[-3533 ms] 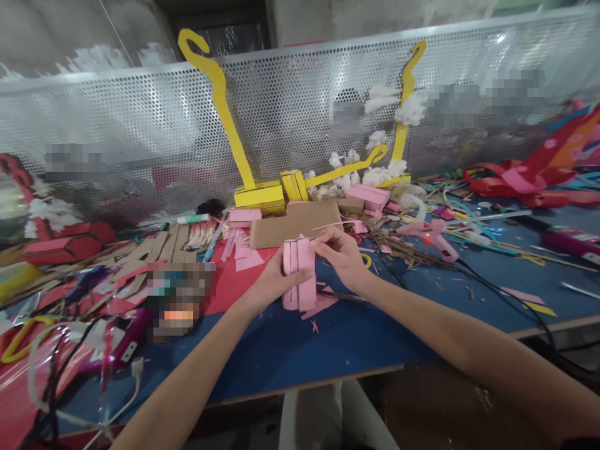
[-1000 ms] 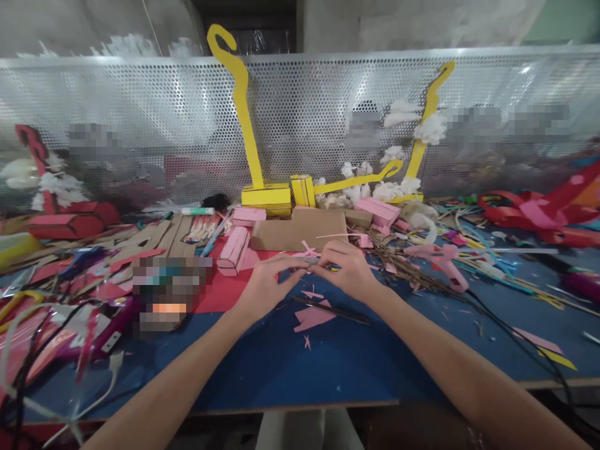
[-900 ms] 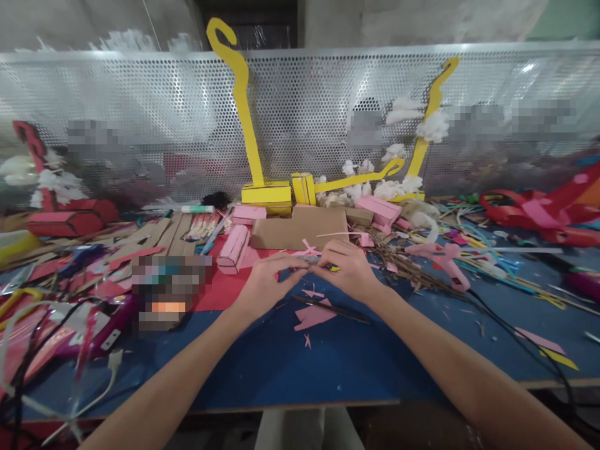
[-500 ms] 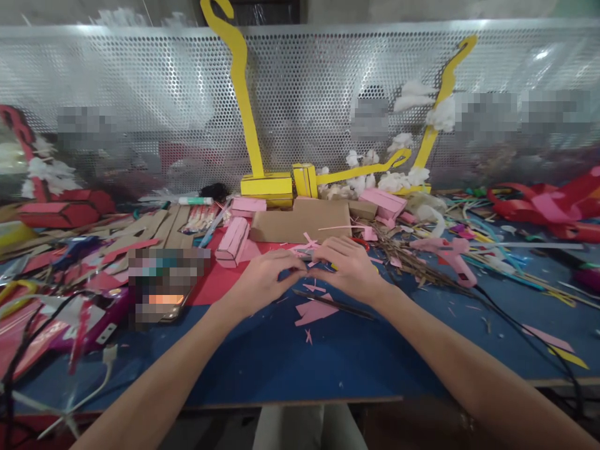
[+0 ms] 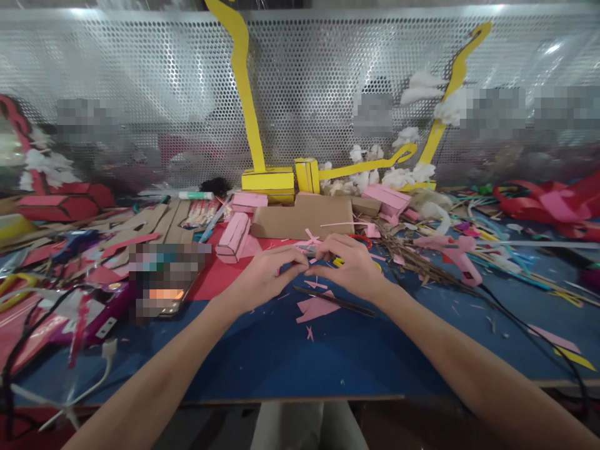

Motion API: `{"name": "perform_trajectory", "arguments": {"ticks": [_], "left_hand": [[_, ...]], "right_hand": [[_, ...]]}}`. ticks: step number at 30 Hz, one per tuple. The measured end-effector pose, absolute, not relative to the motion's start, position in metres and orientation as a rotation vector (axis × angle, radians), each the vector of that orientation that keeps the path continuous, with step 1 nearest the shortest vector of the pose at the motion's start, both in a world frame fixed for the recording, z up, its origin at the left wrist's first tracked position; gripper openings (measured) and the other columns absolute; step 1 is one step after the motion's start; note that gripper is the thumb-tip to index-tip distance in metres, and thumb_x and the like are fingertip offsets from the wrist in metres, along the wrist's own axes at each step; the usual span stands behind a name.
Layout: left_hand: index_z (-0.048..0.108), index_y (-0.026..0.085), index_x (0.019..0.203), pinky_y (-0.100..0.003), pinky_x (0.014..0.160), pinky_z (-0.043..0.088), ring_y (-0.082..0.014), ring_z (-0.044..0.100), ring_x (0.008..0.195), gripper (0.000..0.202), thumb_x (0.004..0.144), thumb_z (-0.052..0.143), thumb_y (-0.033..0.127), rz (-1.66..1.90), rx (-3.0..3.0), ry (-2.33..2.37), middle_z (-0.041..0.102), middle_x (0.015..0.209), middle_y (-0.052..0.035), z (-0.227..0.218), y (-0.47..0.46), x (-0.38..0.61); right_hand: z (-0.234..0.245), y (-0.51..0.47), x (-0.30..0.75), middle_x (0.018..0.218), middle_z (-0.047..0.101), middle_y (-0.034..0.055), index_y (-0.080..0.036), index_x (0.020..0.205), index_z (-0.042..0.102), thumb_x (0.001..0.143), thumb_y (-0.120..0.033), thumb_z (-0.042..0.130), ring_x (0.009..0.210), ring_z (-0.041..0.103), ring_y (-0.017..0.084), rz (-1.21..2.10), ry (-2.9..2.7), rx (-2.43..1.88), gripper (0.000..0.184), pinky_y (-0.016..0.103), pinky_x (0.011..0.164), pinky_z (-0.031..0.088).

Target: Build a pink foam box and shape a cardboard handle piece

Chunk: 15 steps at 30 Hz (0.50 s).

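My left hand is closed, its thumb and index finger brought together in a pinch over the middle of the table. Facing it, my right hand is also curled, with its thumb tip close to the left fingertips. Whatever lies between the fingertips is too small to make out. Just below the hands are pink paper scraps and a dark, thin tool that looks like a blade or tweezers. Behind the fingers stands a brown cardboard piece, with a small pink paper box to its left.
A pink glue gun with a black cord lies at the right, beside a pile of brown twigs. Yellow hooked shapes on box bases lean against a perforated metal panel. A phone rests at the left.
My hands stay together in nearly the same spot. The fingers of both hands have shifted slightly, and a wider gap shows between my right thumb and index finger. The view has tilted a little.
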<state>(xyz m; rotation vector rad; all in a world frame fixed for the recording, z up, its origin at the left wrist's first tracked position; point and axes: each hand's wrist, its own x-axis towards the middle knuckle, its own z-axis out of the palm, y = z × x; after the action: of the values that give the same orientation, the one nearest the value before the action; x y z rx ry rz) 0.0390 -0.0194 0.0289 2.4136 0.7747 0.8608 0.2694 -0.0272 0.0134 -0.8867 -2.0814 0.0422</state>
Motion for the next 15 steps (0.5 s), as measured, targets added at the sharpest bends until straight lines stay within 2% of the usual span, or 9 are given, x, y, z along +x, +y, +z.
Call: {"name": "perform_trajectory", "arguments": {"ticks": [7,10,15], "left_hand": [[0.071,0.022,0.096,-0.033,0.088,0.054,-0.0176,0.069,0.092,0.011,0.095,0.062,0.027,0.915,2.383,0.747,0.075,0.099,-0.0042,0.0307,-0.0192,0.0377],[0.071,0.022,0.094,-0.032,0.085,0.054,-0.0171,0.069,0.089,0.01,0.095,0.063,0.027,0.839,2.415,0.751,0.076,0.097,-0.0031,0.0302,-0.0181,0.0371],[0.069,0.022,0.098,-0.033,0.084,0.052,-0.0185,0.068,0.094,0.01,0.098,0.06,0.025,0.672,2.568,0.738,0.074,0.1,-0.0023,0.0264,-0.0155,0.0363]], "right_hand": [[0.0149,-0.0285,0.2688,0.078,0.065,0.0022,-0.022,0.083,0.064,0.09,-0.04,0.074,0.076,0.06,0.019,0.032,-2.08,-0.922,0.022,0.03,0.071,0.045],[0.0154,-0.0284,0.2687,0.081,0.069,0.0033,-0.022,0.082,0.063,0.09,-0.036,0.073,0.08,0.063,0.02,-0.078,-2.147,-0.892,0.019,0.032,0.073,0.044],[0.0144,-0.0265,0.2692,0.089,0.074,0.005,-0.022,0.084,0.063,0.086,-0.036,0.078,0.092,0.066,0.024,-0.203,-2.245,-0.851,0.02,0.035,0.081,0.045]]}}
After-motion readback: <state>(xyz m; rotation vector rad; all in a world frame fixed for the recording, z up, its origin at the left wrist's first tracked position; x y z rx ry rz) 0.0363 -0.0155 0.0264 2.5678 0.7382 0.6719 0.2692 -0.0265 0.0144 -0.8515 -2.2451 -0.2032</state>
